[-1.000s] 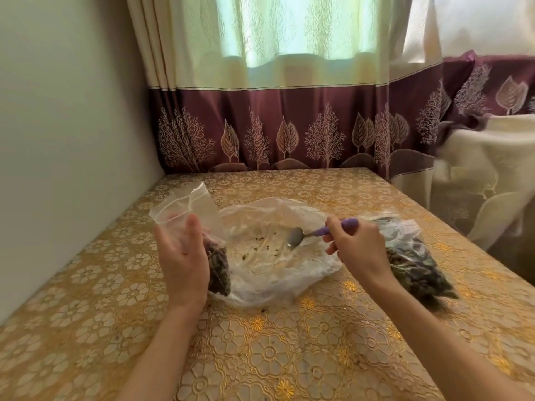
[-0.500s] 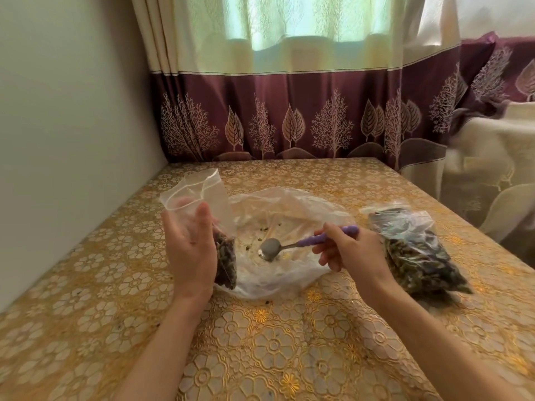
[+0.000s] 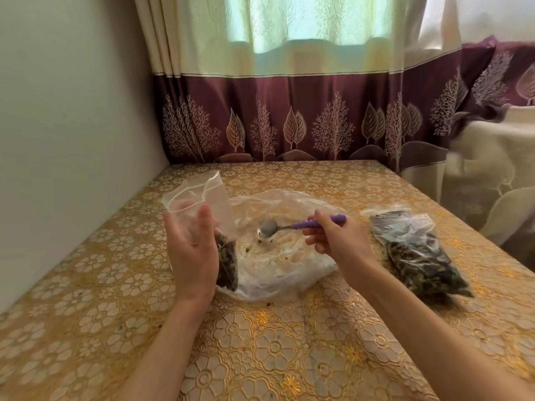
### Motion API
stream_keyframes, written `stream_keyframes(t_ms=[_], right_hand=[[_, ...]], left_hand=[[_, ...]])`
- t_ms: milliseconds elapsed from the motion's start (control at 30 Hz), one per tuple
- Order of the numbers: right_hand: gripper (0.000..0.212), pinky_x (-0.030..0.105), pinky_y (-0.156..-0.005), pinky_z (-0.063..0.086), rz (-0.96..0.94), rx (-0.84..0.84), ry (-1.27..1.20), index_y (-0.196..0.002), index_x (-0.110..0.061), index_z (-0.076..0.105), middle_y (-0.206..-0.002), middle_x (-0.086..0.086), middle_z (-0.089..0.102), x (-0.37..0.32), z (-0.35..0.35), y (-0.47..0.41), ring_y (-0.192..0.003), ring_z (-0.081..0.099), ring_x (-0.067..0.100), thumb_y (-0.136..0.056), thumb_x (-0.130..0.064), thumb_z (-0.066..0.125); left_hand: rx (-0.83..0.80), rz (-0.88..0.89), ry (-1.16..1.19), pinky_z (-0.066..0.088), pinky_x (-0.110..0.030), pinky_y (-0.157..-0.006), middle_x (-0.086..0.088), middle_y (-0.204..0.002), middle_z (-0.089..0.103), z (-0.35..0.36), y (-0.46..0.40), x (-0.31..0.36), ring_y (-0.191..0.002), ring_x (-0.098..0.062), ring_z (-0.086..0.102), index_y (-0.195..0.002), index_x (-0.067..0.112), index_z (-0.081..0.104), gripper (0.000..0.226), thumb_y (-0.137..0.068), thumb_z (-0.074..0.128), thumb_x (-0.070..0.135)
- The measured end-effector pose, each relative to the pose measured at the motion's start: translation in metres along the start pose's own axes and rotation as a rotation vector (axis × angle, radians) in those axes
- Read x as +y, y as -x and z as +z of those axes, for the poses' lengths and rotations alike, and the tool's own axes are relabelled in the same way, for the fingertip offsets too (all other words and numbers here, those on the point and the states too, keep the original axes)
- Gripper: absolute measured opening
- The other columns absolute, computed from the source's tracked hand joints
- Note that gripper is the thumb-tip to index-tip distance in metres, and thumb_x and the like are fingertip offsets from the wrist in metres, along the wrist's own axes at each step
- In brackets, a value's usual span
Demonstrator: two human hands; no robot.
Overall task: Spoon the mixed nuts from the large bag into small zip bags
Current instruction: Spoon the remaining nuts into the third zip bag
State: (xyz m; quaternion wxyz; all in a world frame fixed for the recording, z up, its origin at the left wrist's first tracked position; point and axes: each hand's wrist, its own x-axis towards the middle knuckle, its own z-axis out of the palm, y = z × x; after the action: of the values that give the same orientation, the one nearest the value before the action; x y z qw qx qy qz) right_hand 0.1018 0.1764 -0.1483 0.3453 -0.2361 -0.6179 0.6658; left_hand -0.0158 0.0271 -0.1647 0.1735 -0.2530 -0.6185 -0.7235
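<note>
While the left hand [image 3: 191, 253] grips the small zip bag [image 3: 202, 215] upright, the right hand [image 3: 335, 241] pinches the spoon [image 3: 292, 227]; its bowl hovers over the large bag [image 3: 286, 256], just right of the small one.

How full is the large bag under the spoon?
Nearly empty. The large bag lies flat and spread on the table, with only a few scattered bits showing beneath the spoon.

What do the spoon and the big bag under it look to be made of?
Spoon: the bowl looks like polished metal, grey with a shine; the handle is purple, probably plastic, matte. Large bag: thin clear plastic film, crinkled and glossy, with the tablecloth showing faintly through.
</note>
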Motion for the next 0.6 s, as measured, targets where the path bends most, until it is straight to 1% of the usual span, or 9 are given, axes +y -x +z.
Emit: stream_keyframes(t_ms=[67, 200, 300, 367, 467, 533, 600], right_hand=[[0.031, 0.024, -0.05, 0.037, 0.005, -0.014, 0.029, -0.071, -0.006, 0.066, -0.09, 0.024, 0.071, 0.001, 0.001, -0.003, -0.058, 0.055, 0.015, -0.096, -0.015, 0.05], [0.029, 0.023, -0.049, 0.037, 0.012, -0.042, 0.042, -0.072, -0.007, 0.066, -0.09, 0.021, 0.072, 0.004, -0.001, -0.004, -0.059, 0.055, 0.015, -0.096, -0.013, 0.051], [0.039, 0.022, -0.049, 0.037, 0.05, -0.093, 0.016, -0.064, -0.007, 0.07, -0.091, 0.024, 0.071, 0.006, -0.001, -0.003, -0.059, 0.055, 0.015, -0.097, -0.014, 0.05], [0.045, 0.021, -0.049, 0.037, 0.085, -0.137, -0.002, -0.06, -0.008, 0.072, -0.091, 0.023, 0.071, 0.008, 0.002, -0.001, -0.059, 0.056, 0.015, -0.097, -0.016, 0.049], [0.041, 0.019, -0.048, 0.038, 0.134, -0.216, -0.027, -0.065, -0.007, 0.072, -0.088, 0.019, 0.073, 0.009, 0.008, 0.003, -0.056, 0.057, 0.013, -0.098, -0.016, 0.048], [0.035, 0.019, -0.048, 0.039, 0.171, -0.26, -0.047, -0.072, -0.004, 0.068, -0.084, 0.016, 0.074, 0.009, 0.011, 0.003, -0.055, 0.057, 0.012, -0.098, -0.015, 0.048], [0.037, 0.019, -0.049, 0.04, 0.227, -0.283, -0.059, -0.072, -0.003, 0.068, -0.077, 0.012, 0.074, 0.01, 0.014, 0.003, -0.054, 0.057, 0.011, -0.098, -0.016, 0.047]], left_hand=[[-0.002, -0.005, 0.004, 0.049, -0.014, -0.048, 0.007, -0.07, 0.058, 0.0, 0.0, 0.0, -0.054, 0.005, 0.058, -0.094, 0.039, 0.041, 0.022, -0.082, 0.046, 0.057], [0.009, 0.011, 0.011, 0.044, -0.006, -0.05, 0.004, -0.07, 0.06, 0.0, -0.001, -0.002, -0.056, 0.005, 0.059, -0.095, 0.039, 0.041, 0.02, -0.083, 0.046, 0.054], [0.01, 0.007, 0.017, 0.044, -0.006, -0.051, 0.003, -0.072, 0.06, 0.0, -0.002, -0.003, -0.057, 0.006, 0.058, -0.096, 0.039, 0.041, 0.022, -0.083, 0.046, 0.056], [0.028, 0.009, 0.022, 0.043, -0.004, -0.052, 0.007, -0.073, 0.059, 0.001, -0.003, -0.002, -0.059, 0.009, 0.058, -0.095, 0.038, 0.042, 0.021, -0.083, 0.046, 0.055], [0.047, 0.014, 0.028, 0.043, -0.003, -0.052, 0.01, -0.073, 0.057, 0.001, -0.003, -0.001, -0.061, 0.013, 0.058, -0.095, 0.037, 0.042, 0.021, -0.083, 0.047, 0.054], [0.042, 0.011, 0.036, 0.042, -0.004, -0.05, 0.009, -0.072, 0.058, 0.001, -0.003, 0.0, -0.06, 0.011, 0.059, -0.095, 0.037, 0.042, 0.02, -0.084, 0.046, 0.053], [0.036, 0.003, 0.038, 0.043, -0.004, -0.051, 0.005, -0.074, 0.06, 0.0, -0.004, -0.001, -0.059, 0.008, 0.059, -0.096, 0.037, 0.042, 0.021, -0.084, 0.046, 0.053]])
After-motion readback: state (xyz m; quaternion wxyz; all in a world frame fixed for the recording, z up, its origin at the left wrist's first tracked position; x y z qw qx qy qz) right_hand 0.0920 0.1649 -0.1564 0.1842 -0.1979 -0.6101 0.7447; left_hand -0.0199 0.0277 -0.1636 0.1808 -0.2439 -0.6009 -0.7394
